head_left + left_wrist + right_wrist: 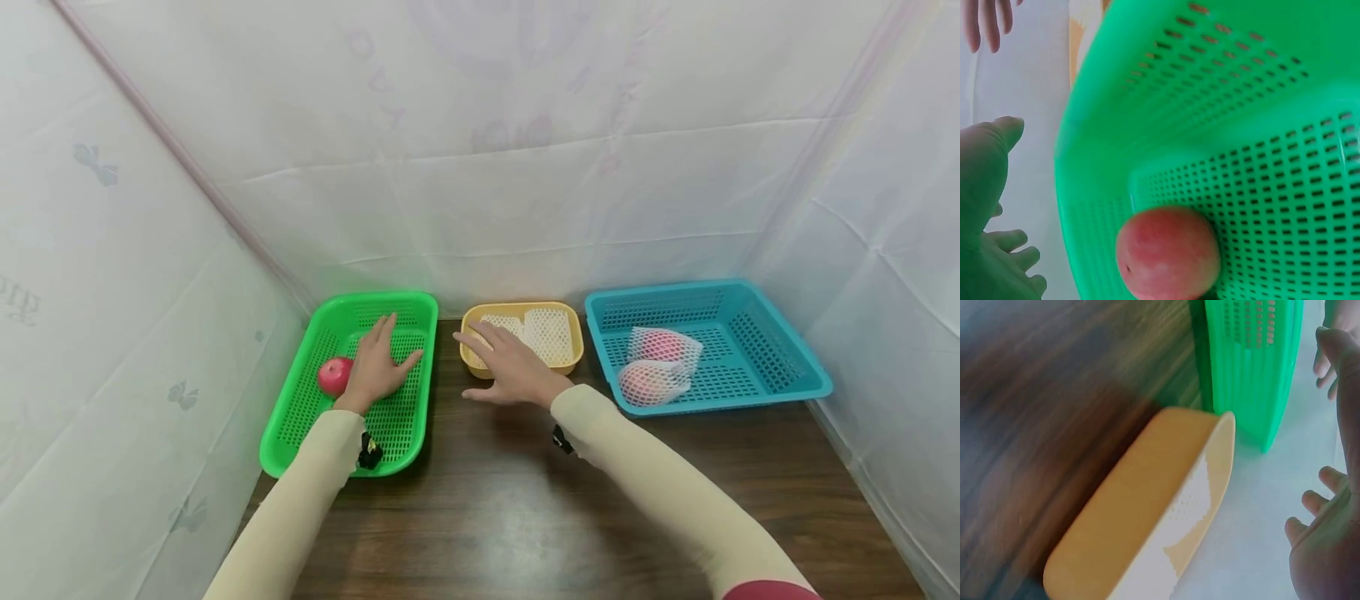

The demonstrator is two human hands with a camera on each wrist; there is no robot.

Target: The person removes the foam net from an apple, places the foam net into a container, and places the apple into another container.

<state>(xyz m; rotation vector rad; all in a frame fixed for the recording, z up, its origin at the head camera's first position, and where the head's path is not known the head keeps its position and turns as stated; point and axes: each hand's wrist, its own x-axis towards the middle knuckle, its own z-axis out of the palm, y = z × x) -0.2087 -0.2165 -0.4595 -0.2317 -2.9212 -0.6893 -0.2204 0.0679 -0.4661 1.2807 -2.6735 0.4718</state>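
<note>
So, the blue basket point(772, 354) is on the right and the green basket point(401, 417) is on the left. The small yellow basket point(1129, 500) sits between them. Your left hand point(377, 367) is over the green basket, fingers loose, holding nothing. Your right hand point(513, 371) is by the yellow basket, fingers spread, holding nothing too. On the left side of the blue basket lie a near netted fruit point(647, 383) and a far netted fruit point(662, 346); those two look done. Flat white nets point(547, 335) lie in the yellow basket, not used yet. One bare red fruit point(334, 377) sits in the green basket, just left of your left hand, so I think that one is left to wrap.
</note>
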